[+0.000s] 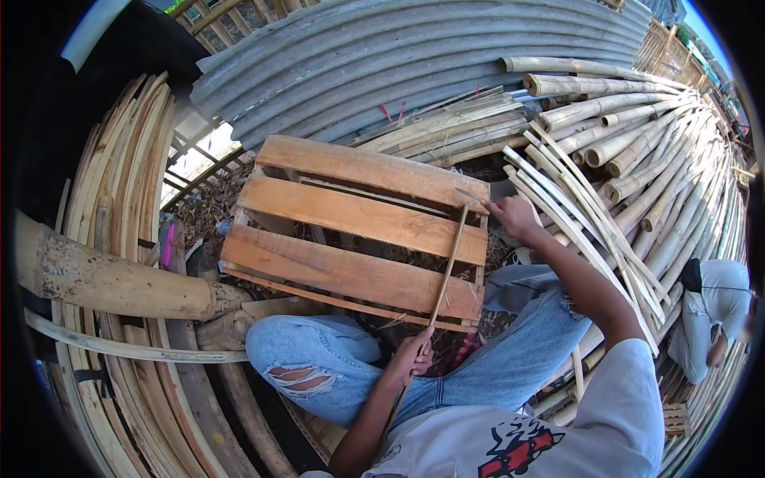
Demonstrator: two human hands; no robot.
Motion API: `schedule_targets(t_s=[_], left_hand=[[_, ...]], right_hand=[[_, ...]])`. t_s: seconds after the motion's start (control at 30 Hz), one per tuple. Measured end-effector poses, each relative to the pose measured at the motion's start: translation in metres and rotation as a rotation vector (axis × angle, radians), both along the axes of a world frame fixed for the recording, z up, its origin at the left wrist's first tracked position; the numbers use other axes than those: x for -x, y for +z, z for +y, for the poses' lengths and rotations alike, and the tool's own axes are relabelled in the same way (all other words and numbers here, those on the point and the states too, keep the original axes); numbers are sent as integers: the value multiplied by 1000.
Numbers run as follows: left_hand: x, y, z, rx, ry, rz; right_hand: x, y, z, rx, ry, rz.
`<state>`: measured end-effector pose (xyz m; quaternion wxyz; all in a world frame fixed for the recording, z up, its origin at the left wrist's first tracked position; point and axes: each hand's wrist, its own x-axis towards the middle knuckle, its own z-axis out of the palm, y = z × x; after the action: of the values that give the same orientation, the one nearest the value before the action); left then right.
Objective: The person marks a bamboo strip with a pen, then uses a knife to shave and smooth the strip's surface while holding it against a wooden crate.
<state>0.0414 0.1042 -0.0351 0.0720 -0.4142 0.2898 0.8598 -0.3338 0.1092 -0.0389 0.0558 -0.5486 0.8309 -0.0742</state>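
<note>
My left hand (409, 356) is wrapped round a thin bamboo strip (451, 263) near my lap. The strip slants up across the slats of a wooden crate (343, 209), and its lower end runs back beneath my forearm. My right hand (515, 218) is closed on a knife at the crate's far right corner. The knife's blade (468, 193) points left, close over the strip's upper end. Its handle is hidden inside my fingers. A few thin shavings lie on the crate's near right part.
Bamboo poles (629, 151) are piled at the right, with split strips (574, 215) in front. Corrugated sheeting (414, 60) stands behind the crate. More long strips (131, 159) and a thick bamboo pole (127, 283) lie at the left. Another person (713, 311) crouches at the far right.
</note>
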Motion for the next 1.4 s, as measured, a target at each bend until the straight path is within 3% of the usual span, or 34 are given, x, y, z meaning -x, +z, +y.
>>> schedule_targets(t_s=[0.03,0.1,0.23,0.27,0.3,0.4,0.5,0.63,0.73,0.83,0.9,1.0,1.1,1.3,1.37,1.4], left_hand=[[-1,-1,-3,-91,2,35],[-1,-2,-6,-188,3,68],[-3,-5,-6,-245,-13,103],[-3,-6,-7,-254,-15,116],[-3,-8,-9,-252,-23,119],[-6,-11,-12,-288,-32,162],[-7,-12,-11,-329,-41,176],[-3,-11,-13,-347,-55,190],[-3,-13,-13,-319,-60,182],[-5,-14,-15,-378,-62,219],[-4,-13,-13,-367,-60,224],[-4,-13,-15,-370,-42,215],[-3,-14,-18,-434,-46,223],[-2,-15,-17,-441,-44,233],[-3,-14,-15,-433,-51,232],[-1,-14,-15,-422,-49,235]], right_hand=[[-6,4,-4,-2,3,-3],[-20,12,-8,-23,22,-263],[-36,11,-13,-154,-30,-209],[-25,17,-15,-120,-65,-265],[-18,17,-18,-3,45,-107],[-24,11,-11,-115,-47,-274],[-44,8,-7,-168,55,-314],[-36,15,-19,-124,-146,-411],[-48,20,-12,-201,86,-225],[-16,-1,-13,-26,62,-198],[-13,2,-11,-54,120,-52],[-45,18,-7,-183,49,-383],[-41,14,-16,-200,-91,-456],[-40,8,-11,-199,43,-304],[-7,3,-13,-69,156,87],[-2,-8,-8,-101,194,151]])
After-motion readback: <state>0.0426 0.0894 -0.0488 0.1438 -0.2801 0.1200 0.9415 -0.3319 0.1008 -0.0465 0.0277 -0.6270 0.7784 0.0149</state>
